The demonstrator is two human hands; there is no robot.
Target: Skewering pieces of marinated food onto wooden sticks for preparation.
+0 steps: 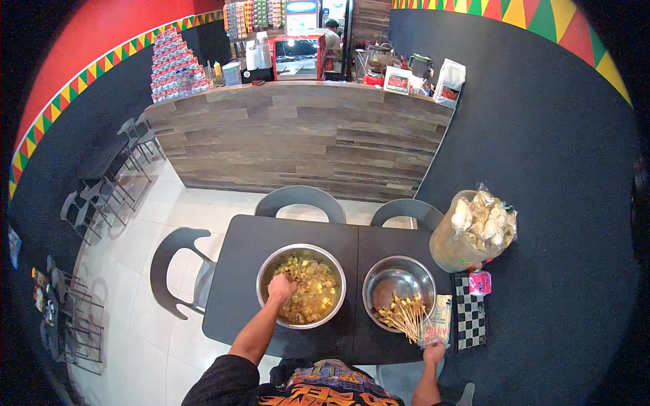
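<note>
My left hand point(283, 288) reaches into a large steel bowl point(342, 274) of yellowish, sauced food chunks point(313, 288). Its fingers are bent down at the food, and whether they grip a piece cannot be made out. To the right, a smaller steel bowl point(399, 269) holds several bamboo skewers point(410, 320), chunks threaded on their inner ends and bare ends over the near rim. My right hand point(433, 351) is at the near end of a clear plastic packet of bamboo skewers point(439, 317), which bears printing. Its fingertips are too small to show their grip.
Both bowls stand on a dark table point(238, 274). At its right are a tall tub point(452, 243) with bagged crackers point(487, 223), a checkered box point(469, 317) and a pink pack point(479, 282). Grey chairs point(175, 274) surround it. Beyond is a wood-panelled counter point(299, 137), a person point(332, 38) behind it.
</note>
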